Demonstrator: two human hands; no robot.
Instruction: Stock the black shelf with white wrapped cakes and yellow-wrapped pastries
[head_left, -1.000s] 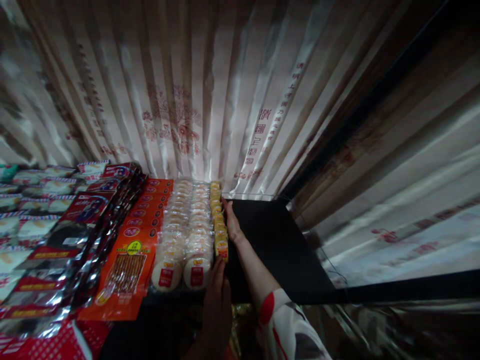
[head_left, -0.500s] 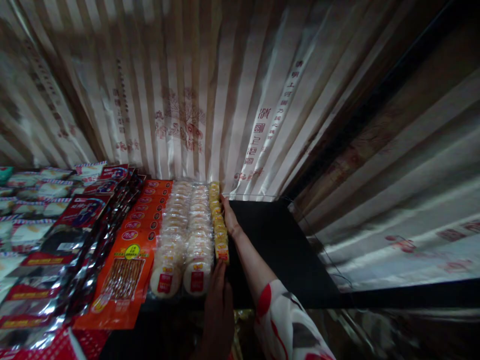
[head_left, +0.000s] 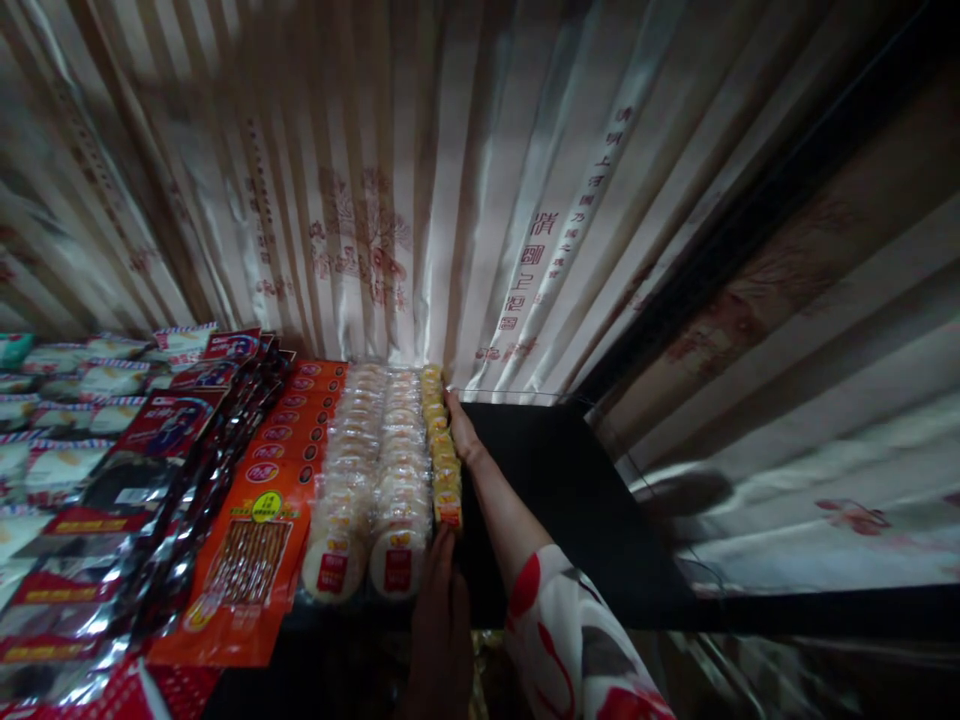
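Note:
A narrow row of small yellow snack packets [head_left: 443, 470] runs front to back on the black shelf. At its front end, my left hand [head_left: 441, 620] rests with fingers stretched forward, the tips against the nearest packet. My right hand [head_left: 463, 428] lies along the right side of the row near the back, fingers extended and partly hidden by the packets. Neither hand is wrapped around anything. Directly left of the yellow packets stand two rows of round, pale wafers in clear wrap [head_left: 397, 520].
Orange snack bags [head_left: 247, 550] overlap further left, beside dark red and black pouches [head_left: 150, 450] and white packs [head_left: 67, 465]. Bare black shelf surface [head_left: 570, 500] extends to the right. A pleated, printed curtain [head_left: 420, 200] hangs behind; a thin cord runs along the right edge.
The camera view has shifted slightly, so the curtain print sits a little differently. Both hands keep nearly the same places against the yellow packets.

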